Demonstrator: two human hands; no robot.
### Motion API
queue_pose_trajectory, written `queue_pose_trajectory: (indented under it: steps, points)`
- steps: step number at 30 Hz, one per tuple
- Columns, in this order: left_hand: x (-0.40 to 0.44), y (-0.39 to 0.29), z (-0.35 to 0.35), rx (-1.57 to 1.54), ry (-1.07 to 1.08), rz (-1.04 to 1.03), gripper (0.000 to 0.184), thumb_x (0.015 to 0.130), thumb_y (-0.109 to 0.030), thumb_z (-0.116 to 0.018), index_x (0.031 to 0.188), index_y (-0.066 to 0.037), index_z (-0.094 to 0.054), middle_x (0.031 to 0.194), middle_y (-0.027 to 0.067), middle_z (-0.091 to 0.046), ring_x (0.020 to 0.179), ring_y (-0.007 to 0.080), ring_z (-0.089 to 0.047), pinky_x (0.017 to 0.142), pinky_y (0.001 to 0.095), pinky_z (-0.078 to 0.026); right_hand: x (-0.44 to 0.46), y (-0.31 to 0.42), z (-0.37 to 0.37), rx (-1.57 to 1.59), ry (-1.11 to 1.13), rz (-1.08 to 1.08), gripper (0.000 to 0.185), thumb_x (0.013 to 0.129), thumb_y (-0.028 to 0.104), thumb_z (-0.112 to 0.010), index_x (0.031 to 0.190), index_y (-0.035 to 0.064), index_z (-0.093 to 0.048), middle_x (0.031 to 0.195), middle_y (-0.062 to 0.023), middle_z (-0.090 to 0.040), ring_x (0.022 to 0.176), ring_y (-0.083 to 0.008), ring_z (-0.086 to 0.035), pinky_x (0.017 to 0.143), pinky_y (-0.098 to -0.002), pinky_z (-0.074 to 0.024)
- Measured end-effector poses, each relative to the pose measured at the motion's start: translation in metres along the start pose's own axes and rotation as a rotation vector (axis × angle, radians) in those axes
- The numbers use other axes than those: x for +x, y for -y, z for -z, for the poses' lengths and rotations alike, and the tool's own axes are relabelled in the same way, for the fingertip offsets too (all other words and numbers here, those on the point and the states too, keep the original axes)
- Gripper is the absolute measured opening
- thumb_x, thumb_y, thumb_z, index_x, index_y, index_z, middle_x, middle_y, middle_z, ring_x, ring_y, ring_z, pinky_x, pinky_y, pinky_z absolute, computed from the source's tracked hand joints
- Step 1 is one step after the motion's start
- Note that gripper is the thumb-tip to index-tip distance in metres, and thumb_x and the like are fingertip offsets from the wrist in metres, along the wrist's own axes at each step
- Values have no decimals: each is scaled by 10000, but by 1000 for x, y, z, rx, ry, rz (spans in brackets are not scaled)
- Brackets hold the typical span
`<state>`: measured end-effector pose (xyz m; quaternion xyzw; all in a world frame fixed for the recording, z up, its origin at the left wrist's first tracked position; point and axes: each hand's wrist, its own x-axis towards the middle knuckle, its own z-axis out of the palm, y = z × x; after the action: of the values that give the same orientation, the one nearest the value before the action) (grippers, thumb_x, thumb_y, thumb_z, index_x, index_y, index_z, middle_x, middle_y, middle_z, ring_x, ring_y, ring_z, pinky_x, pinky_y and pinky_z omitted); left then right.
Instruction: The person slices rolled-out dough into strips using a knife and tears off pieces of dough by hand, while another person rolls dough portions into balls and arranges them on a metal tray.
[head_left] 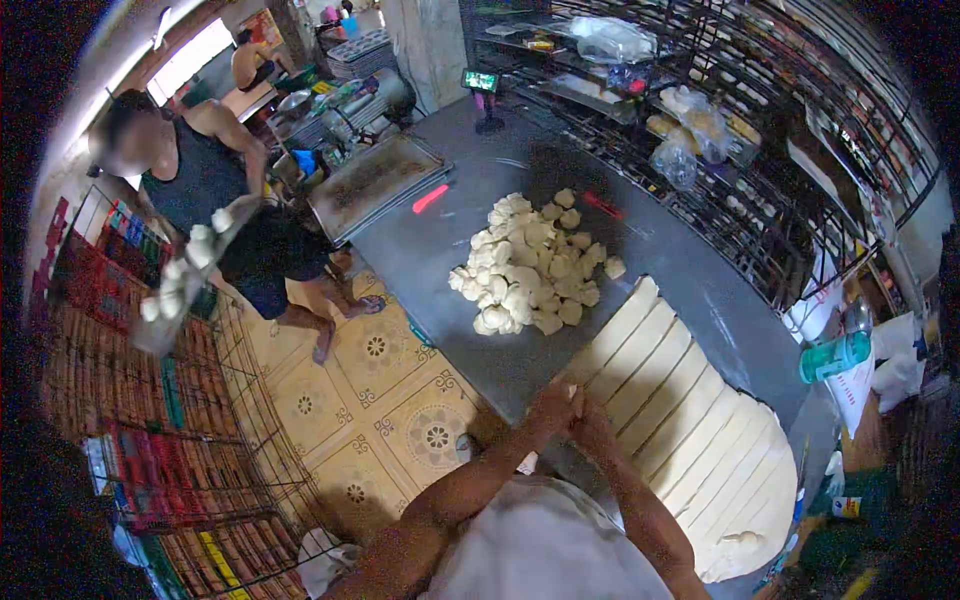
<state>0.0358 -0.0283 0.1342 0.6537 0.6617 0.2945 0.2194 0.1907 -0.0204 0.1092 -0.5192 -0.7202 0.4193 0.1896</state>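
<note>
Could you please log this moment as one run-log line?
left hand and right hand: together near dough strips | grip: unclear | dough pieces: heaped on table | co-worker: holding loaded tray

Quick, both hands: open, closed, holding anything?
Left hand: small in view; open, closed or holding, can't be told.
Right hand: also can't be told; beside flat cream-white dough cut into strips.

a bakery workroom: a heap of small, cream-white dough lumps (520,265) and a wide, pale dough slab (695,425) cut into strips lie on a smooth grey worktable (430,265); tall, black metal racks (745,215) stand alongside, rectangular brown-stained metal trays (380,185) rest at its edge, and beyond, a blurred grey metal machine (355,113), perhaps a mixer
</note>
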Motion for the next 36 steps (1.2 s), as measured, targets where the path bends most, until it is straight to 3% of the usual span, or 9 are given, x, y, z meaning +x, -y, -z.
queue_pose_trajectory:
  steps: [3,8,10,16,18,24,29,33,36]
  points:
    - [46,-14,14,-6,-240,-172,419,1006,-362,-562,1242,-22,-629,1076,162,-652,837,323,-623,713,409,-519,-8,-38,-10,-76,-56,214,280,949,237,-641,1135,27,-644,974,-143,-697,818,-255,-647,695,-396,-485]
    - [89,-12,59,15,-623,-494,400,996,-303,-581,1319,-67,-574,1350,191,-582,1038,316,-609,819,402,-502,11,-17,0,-180,-49,223,345,888,223,-699,1168,30,-645,1035,-157,-685,887,-286,-646,745,-402,-492]
    - [61,45,42,-916,4,-380,371,952,-250,-659,1280,-78,-630,1273,145,-635,970,284,-619,802,331,-505,14,3,-10,-196,-41,223,385,858,216,-727,1185,31,-646,1065,-165,-680,921,-302,-645,770,-404,-496]
    - [25,46,12,-565,300,-56,298,948,-274,-684,1147,-52,-694,1127,128,-684,898,276,-645,758,309,-493,-18,19,21,-330,-211,456,515,816,306,-763,1242,48,-633,1105,-203,-676,904,-409,-623,851,-508,-517]
    - [5,49,5,-428,424,88,284,946,-283,-695,1093,-42,-720,1068,121,-703,869,273,-655,741,301,-488,-37,23,31,-502,111,102,678,748,187,-817,1372,114,-563,1261,-135,-632,1121,-373,-583,938,-470,-486]
    - [-1,60,-17,-485,214,-342,367,970,-348,-663,1090,-4,-705,974,114,-699,797,246,-637,703,336,-483,-28,3,4,-406,-118,205,690,737,211,-834,1375,144,-579,1230,-121,-632,1085,-390,-583,929,-481,-487]
    - [3,85,-57,-202,406,-184,403,902,-412,-729,1136,-83,-736,1085,114,-699,908,262,-656,797,369,-498,-39,61,36,-500,91,5,652,757,210,-825,1362,144,-589,1155,-119,-628,1031,-370,-591,904,-445,-494]
    - [-12,103,-74,64,604,-32,454,848,-464,-783,1172,-147,-760,1175,114,-700,996,275,-671,872,396,-511,-31,53,21,433,-177,171,531,770,210,-752,1285,117,-663,1062,-155,-708,828,-335,-671,762,-434,-547]
    - [-11,49,-24,-141,510,93,455,847,-478,-779,1163,-151,-766,1096,121,-711,934,279,-671,837,401,-507,-28,46,34,247,-72,135,570,805,194,-759,1348,106,-612,1095,-137,-662,902,-312,-636,820,-421,-513]
